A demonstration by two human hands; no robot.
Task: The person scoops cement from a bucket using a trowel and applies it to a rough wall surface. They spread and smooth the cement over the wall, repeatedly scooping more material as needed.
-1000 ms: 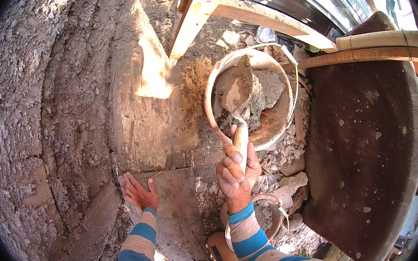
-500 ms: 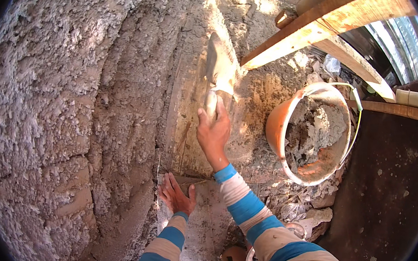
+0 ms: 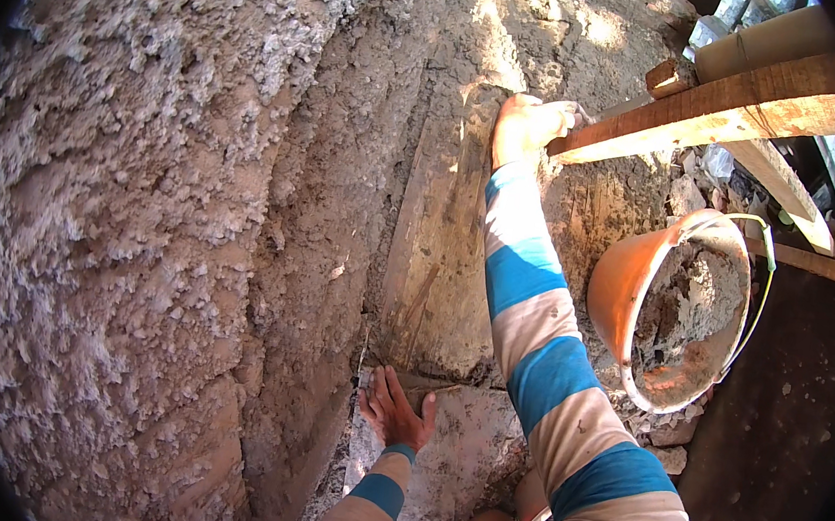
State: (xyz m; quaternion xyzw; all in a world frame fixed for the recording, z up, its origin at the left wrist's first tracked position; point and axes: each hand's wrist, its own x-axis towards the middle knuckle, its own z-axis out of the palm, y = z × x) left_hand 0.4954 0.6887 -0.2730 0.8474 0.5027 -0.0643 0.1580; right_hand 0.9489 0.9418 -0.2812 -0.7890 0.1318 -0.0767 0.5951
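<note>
My right hand (image 3: 528, 131) is stretched far forward over the plank, its fingers closed round the handle of a trowel. Most of the trowel is hidden by the hand and by the wooden beam (image 3: 714, 106) beside it. My left hand (image 3: 397, 414) lies with fingers spread near the close end of the mud-stained wooden plank (image 3: 434, 302), resting on the pale board (image 3: 461, 436). To the right of my right forearm stands an orange bucket (image 3: 621, 290), tilted in view, with grey mortar (image 3: 700, 298) inside and its handle hanging to the right.
A rough mortar-covered wall (image 3: 139, 234) fills the left side. Another timber (image 3: 781, 190) crosses at the upper right, near a thick round pole (image 3: 770, 41). Rubble lies around the bucket, and a dark brown sheet (image 3: 773, 425) is at the right.
My right hand has moved forward and to the right, turning the trowel toward the beam. The view has shifted, while my left hand stays at the board's edge.
</note>
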